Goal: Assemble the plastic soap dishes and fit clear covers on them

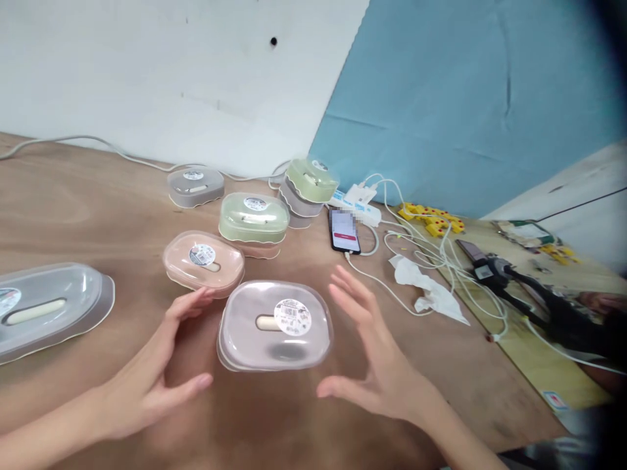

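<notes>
A grey lidded plastic box (pixel 274 326) with a round label lies on the wooden table (pixel 88 215) right in front of me. My left hand (pixel 157 372) is open just left of the box, fingers spread, not touching it. My right hand (pixel 377 359) is open just right of the box, fingers stretched out, a small gap from its side. Neither hand holds anything. A pink box (pixel 203 261) sits just behind my left fingertips.
A green box (pixel 253 219) on a pink one, a grey box (pixel 196 186) and a stack topped by a green box (pixel 311 179) stand behind. A large clear-lidded box (pixel 44 310) lies left. A phone (pixel 343 232), power strip (pixel 357 202), white cables (pixel 441 261), crumpled tissue (pixel 426 287) and yellow pieces (pixel 431 219) lie right.
</notes>
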Tool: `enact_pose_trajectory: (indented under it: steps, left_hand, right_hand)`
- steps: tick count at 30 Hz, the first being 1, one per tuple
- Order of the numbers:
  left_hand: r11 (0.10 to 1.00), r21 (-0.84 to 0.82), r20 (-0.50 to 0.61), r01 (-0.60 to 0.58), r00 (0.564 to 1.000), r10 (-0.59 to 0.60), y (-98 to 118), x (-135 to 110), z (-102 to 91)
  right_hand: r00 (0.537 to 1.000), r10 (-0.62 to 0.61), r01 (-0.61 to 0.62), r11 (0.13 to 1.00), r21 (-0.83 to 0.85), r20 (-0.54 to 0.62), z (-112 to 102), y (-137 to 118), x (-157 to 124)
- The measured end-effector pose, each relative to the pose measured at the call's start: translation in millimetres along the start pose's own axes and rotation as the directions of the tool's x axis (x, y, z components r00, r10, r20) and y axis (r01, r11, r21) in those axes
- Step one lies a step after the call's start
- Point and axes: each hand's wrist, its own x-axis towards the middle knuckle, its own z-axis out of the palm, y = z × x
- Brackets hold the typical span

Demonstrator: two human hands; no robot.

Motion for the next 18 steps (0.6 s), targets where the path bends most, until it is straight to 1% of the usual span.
enact_pose_trajectory:
  steps: [1,2,3,4,5,7,8,9,12,15,18]
  left_hand:
    - [0.998,0.023,-0.019,0.054,0.998,-0.054,0,-11,2.9]
    - [0.995,0.061,-0.045,0.073,0.997,-0.070,-1,-23,6.1]
    - [0.992,0.107,-0.071,0.071,0.995,-0.063,-1,-33,9.3]
    - [0.985,0.157,-0.078,0.073,0.995,-0.062,0,-41,12.3]
    - [0.975,0.217,-0.065,0.052,0.997,-0.039,1,-45,15.1]
    - [0.938,0.346,0.010,-0.025,1.000,0.023,6,-44,19.6]
    - [0.917,0.395,0.044,-0.059,0.998,0.046,8,-38,21.2]
    - [0.901,0.429,0.056,-0.064,0.997,0.045,11,-29,22.5]
    - [0.911,0.411,0.066,-0.036,0.998,0.010,13,4,22.9]
    - [0.927,0.376,0.068,0.002,0.997,-0.030,6,36,16.9]
    - [0.921,0.389,0.076,0.004,0.996,-0.037,-8,60,6.5]
  right_hand:
    - [0.997,0.066,-0.066,0.998,0.013,-0.050,1,3,-12]
    - [0.988,0.140,-0.139,0.990,0.022,-0.063,4,6,-23]
    - [0.977,0.209,-0.208,0.978,0.018,-0.031,8,8,-34]
    - [0.964,0.262,-0.262,0.965,-0.002,0.033,14,10,-42]
    - [0.951,0.290,-0.289,0.957,-0.027,0.104,20,12,-47]
    - [0.932,0.289,-0.281,0.957,-0.069,0.220,35,16,-49]
    - [0.932,0.266,-0.255,0.964,-0.073,0.249,42,18,-46]
    - [0.937,0.237,-0.226,0.972,-0.069,0.257,50,20,-41]
    - [0.969,0.152,-0.149,0.988,-0.029,0.197,67,25,-19]
    - [0.985,0.105,-0.108,0.994,0.012,0.134,75,31,4]
    - [0.984,0.113,-0.120,0.992,0.042,0.137,76,39,27]
